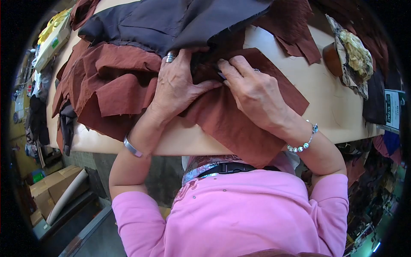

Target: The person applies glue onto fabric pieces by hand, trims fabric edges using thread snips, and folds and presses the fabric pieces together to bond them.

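My left hand (pixel 177 81) is at the seam between reddish-brown cloth (pixel 128 92) and a dark, shiny lining (pixel 171 23). Its thumb stretches right over the brown cloth, and the fingertips disappear among the dark folds, gripping the fabric. Close to that thumb, my right hand (pixel 252 88) is closed in a pinch. A small dark tool (pixel 221 75) with a shiny edge shows between its fingers; its exact kind is mostly hidden. Under my right hand, a flat brown panel (pixel 227 120) hangs over the table's front edge.
The pale table (pixel 338 115) carries more brown pieces (pixel 291 30) at the back. A brown container (pixel 332 60) with crumpled paper (pixel 355 49) stands at the right. A long white box (pixel 53 45) lies at the left edge. Cardboard boxes (pixel 53 188) sit on the lower left.
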A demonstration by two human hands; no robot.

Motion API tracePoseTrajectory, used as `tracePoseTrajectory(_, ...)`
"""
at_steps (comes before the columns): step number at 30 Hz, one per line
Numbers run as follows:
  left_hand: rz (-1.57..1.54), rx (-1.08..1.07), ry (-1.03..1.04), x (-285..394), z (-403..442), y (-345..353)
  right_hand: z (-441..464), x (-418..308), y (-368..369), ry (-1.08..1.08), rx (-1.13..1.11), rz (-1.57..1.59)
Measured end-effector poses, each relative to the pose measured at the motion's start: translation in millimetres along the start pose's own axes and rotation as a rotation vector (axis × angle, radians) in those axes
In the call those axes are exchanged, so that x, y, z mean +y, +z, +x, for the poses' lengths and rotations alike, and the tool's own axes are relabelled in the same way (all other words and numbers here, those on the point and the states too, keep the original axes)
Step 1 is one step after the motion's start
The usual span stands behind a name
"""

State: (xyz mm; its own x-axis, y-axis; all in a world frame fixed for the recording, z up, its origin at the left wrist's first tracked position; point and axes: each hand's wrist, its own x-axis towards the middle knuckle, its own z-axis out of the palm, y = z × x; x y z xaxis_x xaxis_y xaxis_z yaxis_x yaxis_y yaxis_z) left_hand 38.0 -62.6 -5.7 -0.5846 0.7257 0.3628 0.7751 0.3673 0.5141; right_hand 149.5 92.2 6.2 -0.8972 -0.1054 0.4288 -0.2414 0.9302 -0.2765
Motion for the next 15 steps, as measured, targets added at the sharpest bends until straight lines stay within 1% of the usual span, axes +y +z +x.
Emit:
tracePoseTrajectory(2, -0.003, 0.016, 0.011, -2.2, 0.1, 0.4, -2.2, 2.1, 2.1, -0.031, 0.031, -0.018)
tracePoseTrajectory(5, -0.018, -0.021, -0.078, 5.3, 0.8, -5.6, -2.9, 2.2, 2.1, -0.048, 0.054, -0.012)
tracePoseTrajectory(8, -0.2, -0.051, -0.147, 3.4, 0.2, -9.2, -3.6, 3.5, 3.5, -0.059, 0.072, -0.018)
tracePoseTrajectory(11, -0.475, -0.032, -0.167, -7.2, -0.6, -5.2, -3.2, 3.9, 4.0, -0.057, 0.074, -0.018)
tracePoseTrajectory(14, -0.253, -0.034, -0.08, -4.6, -0.9, -6.8, -1.4, 4.6, 4.7, -0.06, 0.072, -0.008)
tracePoseTrajectory(15, -0.245, -0.046, -0.089, -3.9, -0.9, -7.2, -0.9, 4.8, 5.0, -0.062, 0.073, -0.005)
